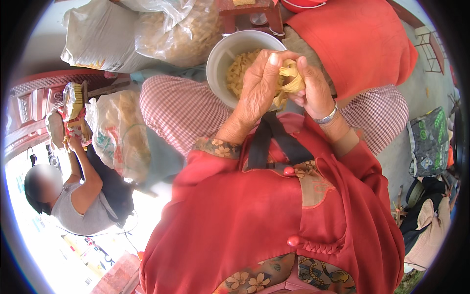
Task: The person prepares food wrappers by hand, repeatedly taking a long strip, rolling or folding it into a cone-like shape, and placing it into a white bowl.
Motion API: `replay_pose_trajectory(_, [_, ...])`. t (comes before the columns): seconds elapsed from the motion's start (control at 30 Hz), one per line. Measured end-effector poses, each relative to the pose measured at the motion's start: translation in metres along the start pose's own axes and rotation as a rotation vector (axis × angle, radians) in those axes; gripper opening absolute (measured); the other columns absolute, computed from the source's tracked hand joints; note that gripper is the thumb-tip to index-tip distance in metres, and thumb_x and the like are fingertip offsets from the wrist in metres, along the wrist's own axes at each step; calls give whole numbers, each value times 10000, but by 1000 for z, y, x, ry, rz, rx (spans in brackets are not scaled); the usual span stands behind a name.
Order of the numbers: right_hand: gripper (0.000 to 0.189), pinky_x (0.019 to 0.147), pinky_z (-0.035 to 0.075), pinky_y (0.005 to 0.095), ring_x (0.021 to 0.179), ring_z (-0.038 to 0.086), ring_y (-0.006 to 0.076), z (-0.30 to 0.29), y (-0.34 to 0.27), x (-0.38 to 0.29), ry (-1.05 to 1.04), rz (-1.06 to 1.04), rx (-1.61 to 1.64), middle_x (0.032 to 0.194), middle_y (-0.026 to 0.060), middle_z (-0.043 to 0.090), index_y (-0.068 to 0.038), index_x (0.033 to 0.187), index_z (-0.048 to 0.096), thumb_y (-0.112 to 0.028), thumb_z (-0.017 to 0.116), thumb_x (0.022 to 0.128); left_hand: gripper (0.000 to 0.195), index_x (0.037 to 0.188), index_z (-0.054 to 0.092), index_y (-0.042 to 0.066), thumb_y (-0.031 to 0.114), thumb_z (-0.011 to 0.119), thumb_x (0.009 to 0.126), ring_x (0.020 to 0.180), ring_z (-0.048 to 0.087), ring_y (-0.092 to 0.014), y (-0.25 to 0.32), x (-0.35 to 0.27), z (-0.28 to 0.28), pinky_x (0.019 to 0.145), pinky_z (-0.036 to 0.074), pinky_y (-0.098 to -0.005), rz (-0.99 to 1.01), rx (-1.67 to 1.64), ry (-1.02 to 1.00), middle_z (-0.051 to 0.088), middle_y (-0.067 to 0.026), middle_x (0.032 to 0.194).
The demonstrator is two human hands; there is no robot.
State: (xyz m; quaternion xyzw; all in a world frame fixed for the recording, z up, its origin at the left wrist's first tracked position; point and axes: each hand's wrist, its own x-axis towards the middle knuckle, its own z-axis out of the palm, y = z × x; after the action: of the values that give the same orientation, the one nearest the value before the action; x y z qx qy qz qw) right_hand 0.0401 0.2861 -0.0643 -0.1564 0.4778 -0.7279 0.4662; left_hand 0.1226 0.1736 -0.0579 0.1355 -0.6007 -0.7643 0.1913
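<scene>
Between my two hands, over the right side of a white bucket [216, 70], is a bunch of pale yellow folded strips [292, 79]. My left hand [259, 82] is on the picture's left with its thumb raised; its fingertips are partly hidden, and its hold cannot be made out. My right hand [314, 86], with a silver bracelet [326, 115] at the wrist, has its thumb and fingers closed around the strips. Short folded yellow pieces [238, 70] lie inside the bucket. More strips hang below my hands at the bucket's near rim.
Clear plastic bags [176, 36] of similar pieces stand beyond my knee. A red wooden stool [249, 11] is behind the bucket, a red cloth [360, 44] to the right. At left, another person [88, 198] sits near a filled bag [119, 136].
</scene>
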Motion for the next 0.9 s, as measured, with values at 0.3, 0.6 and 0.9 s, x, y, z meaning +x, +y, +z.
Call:
replay_pose_trajectory(0.3, [471,355,218,203,373,288,61,-10,11,3,86,43,-12,509,-42,343,-109,691,453,-488,363,955,518,1112,566,-51,417,502,901,825,601,-324,7,2,7,741,477,-364,140,615,-24,594,-223,967])
replay_pose_trajectory(0.6, [398,443,280,170,528,373,26,-15,18,6,256,-418,-679,678,-22,449,-33,1018,527,-392,359,977,518,1030,607,-65,389,364,969,684,636,-217,9,-1,0,620,530,-298,-224,-26,19,646,-155,841])
replay_pose_trajectory(0.9, [270,535,370,231,643,436,67,-24,8,-8,195,-349,-619,722,6,509,11,870,567,-243,513,939,484,1059,541,-59,394,418,939,825,589,-224,-5,8,-23,755,508,-358,-445,-710,-150,585,-150,950])
